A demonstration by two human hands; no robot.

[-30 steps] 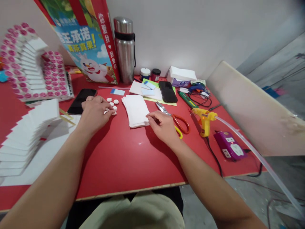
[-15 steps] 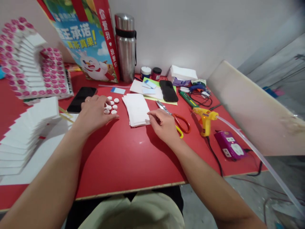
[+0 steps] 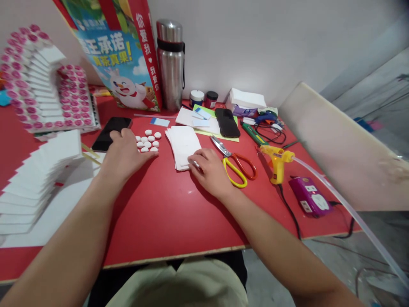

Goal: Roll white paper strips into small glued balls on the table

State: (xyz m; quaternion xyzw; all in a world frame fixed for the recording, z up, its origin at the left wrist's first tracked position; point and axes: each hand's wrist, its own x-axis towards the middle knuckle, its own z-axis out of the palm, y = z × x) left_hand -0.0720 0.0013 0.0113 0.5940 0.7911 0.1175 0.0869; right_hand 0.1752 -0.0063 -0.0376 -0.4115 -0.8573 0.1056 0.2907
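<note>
My left hand [image 3: 123, 153] rests on the red table just left of a cluster of small round white pieces [image 3: 147, 144]. Its thumb is stretched out below them, away from the fingers, and nothing shows in its grasp. At the centre lies a stack of white paper cards [image 3: 183, 145], slightly fanned. The fingers of my right hand [image 3: 209, 170] are apart and touch the lower right corner of this stack. Close by on the right are scissors [image 3: 234, 164] with one red and one yellow handle, blades slightly apart.
To the right are a yellow glue gun [image 3: 276, 160] with a long stick and a purple power socket [image 3: 309, 196]. Folded white cards [image 3: 41, 170] and a phone [image 3: 111, 132] lie left. Behind stand a steel flask [image 3: 171, 68], a printed bag [image 3: 121, 55] and a pink-white paper-flower model [image 3: 19, 85].
My right hand has moved left onto the stack's corner, uncovering the yellow scissor handle. My left hand has drawn slightly left, so more of the white pieces show.
</note>
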